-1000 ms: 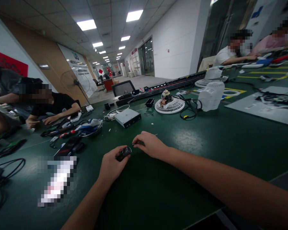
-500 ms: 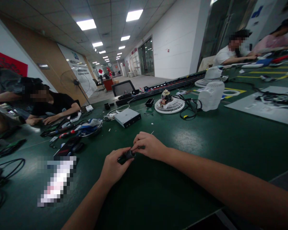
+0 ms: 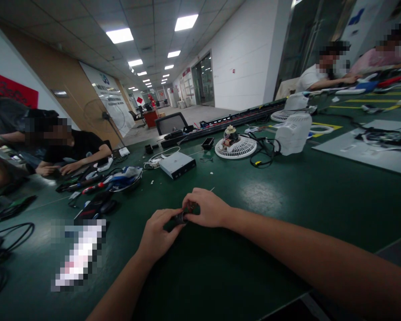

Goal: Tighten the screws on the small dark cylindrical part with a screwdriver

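Note:
Low in the middle of the head view, my left hand [image 3: 158,234] pinches a small dark cylindrical part [image 3: 180,218] between thumb and fingers. My right hand [image 3: 205,207] meets it from the right, fingers bent and tips at the open end of the part. Whatever the right fingertips grip is too small and dark to name. Both hands are just above the green table [image 3: 220,263]. A thin pale sliver shows behind the right hand.
Beyond the hands lie a silver box-shaped drive [image 3: 177,164], a white fan grille with a motor [image 3: 235,145] and a white plastic housing [image 3: 293,133]. Tools and a blurred bright object [image 3: 80,254] lie left. People sit at both far sides.
My right hand has rolled slightly, its fingers now more curled with a gap showing between thumb and fingers. My left hand stays nearly in place around the dark part.

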Available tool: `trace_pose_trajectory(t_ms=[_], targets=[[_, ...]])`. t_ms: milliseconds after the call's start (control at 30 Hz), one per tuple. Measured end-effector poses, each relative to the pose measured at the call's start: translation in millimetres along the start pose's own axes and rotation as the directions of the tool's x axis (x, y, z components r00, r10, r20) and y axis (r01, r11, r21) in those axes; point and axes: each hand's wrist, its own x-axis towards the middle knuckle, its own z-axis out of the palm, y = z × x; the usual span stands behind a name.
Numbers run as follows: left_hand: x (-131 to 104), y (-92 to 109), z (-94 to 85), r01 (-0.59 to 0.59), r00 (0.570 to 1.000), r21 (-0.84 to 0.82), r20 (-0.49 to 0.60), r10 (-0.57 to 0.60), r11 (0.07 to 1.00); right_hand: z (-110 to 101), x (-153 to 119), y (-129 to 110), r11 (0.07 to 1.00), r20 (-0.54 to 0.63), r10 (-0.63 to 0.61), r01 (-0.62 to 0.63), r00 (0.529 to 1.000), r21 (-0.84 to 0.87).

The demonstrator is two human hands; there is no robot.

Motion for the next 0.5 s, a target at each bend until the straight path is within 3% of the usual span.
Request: trace_pose_trajectory(t_ms=[133, 333, 500], targets=[[2, 2, -0.2, 0.013, 0.999, -0.006, -0.046, -0.013, 1.0, 1, 0, -4, 0.999, -0.045, 0.017, -0.019, 0.999, -0.044], [5, 0, 2.7, 0.165, 0.98, 0.03, -0.12, -0.16, 0.986, -4, 1, 3, 0.997, -0.175, -0.05, 0.04, 0.983, -0.059], [6, -4, 2.5, 0.234, 0.959, 0.025, -0.17, -0.226, 0.972, -10, 1, 11, 0.989, -0.32, -0.08, 0.036, 0.944, -0.14]])
